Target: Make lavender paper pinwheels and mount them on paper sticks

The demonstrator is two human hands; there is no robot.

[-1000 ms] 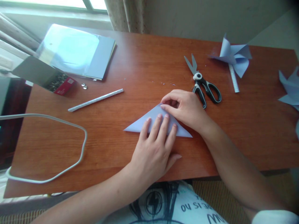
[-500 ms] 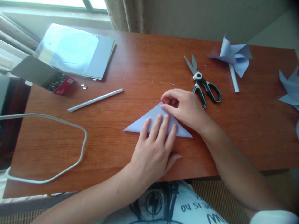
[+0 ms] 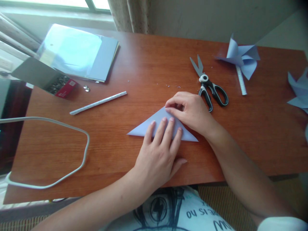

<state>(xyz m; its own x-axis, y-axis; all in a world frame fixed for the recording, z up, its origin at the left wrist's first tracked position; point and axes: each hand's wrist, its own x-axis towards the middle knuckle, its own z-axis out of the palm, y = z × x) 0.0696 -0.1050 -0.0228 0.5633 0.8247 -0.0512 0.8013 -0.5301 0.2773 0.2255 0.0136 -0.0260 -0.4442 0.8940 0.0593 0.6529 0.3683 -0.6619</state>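
A pale blue paper folded into a triangle [image 3: 144, 127] lies on the wooden table [image 3: 134, 64] near its front edge. My left hand [image 3: 160, 150] lies flat on the triangle's lower middle, fingers stretched out and together. My right hand [image 3: 190, 110] is curled at the triangle's top corner, thumb and fingers pinching the paper's tip. Black-handled scissors [image 3: 209, 86] lie just beyond my right hand.
A rolled white paper stick [image 3: 98, 103] lies left of the triangle. A stack of paper sheets [image 3: 79, 53] and an open box of metal pins [image 3: 56, 85] sit at the back left. A white cable [image 3: 48, 154] loops at the left. Finished blue pinwheels [image 3: 240, 59] lie at the right.
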